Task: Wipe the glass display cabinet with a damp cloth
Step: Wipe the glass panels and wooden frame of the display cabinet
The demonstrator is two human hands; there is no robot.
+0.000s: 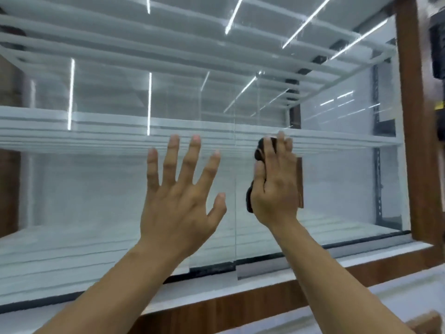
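Nearest, two bare forearms reach up. The left hand (179,189) is empty, fingers splayed flat toward the glass (96,189), likely bracing the sliding pane. The right hand (274,182) presses a dark, bunched cloth (258,150) on the smooth, reflective cabinet (409,116) front by its wood frame.

The glass-fronted display cabinet (337,189) with a brown wooden frame (409,116) carries a white middle shelf (96,131) and a white bottom shelf (72,251), a dark track (212,268) running under its sliding panes.
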